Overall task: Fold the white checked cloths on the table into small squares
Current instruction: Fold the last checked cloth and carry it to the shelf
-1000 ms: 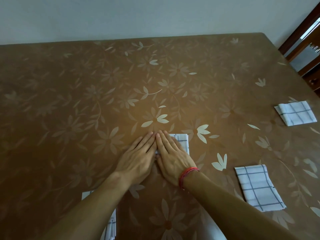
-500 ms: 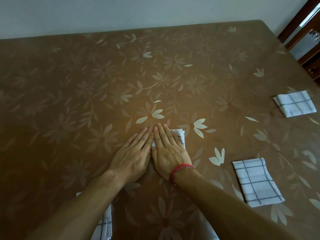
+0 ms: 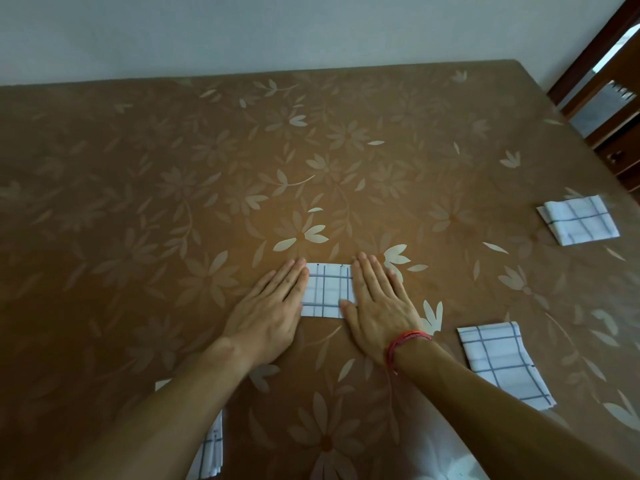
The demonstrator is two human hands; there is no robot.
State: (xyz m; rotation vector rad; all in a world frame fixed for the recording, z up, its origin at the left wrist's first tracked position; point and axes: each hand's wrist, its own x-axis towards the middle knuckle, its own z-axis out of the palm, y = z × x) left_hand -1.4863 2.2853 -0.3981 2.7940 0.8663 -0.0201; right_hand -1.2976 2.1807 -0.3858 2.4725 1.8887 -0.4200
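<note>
A small folded white checked cloth (image 3: 327, 289) lies flat in the middle of the brown flowered table (image 3: 173, 202). My left hand (image 3: 268, 311) presses flat on its left edge with straight fingers. My right hand (image 3: 379, 306), with a red thread on the wrist, presses flat on its right edge. Two more folded checked cloths lie to the right, one near (image 3: 502, 362) and one farther back (image 3: 580, 220). Another checked cloth (image 3: 209, 452) shows under my left forearm at the table's front, mostly hidden.
A dark wooden chair (image 3: 609, 98) stands past the table's far right corner. A pale wall runs behind the table's far edge. White fabric (image 3: 443, 459) shows at the bottom between my arms.
My two hands were side by side on top of the cloth; they have slid apart, left and right, and now its middle shows between them. The camera view shifted slightly.
</note>
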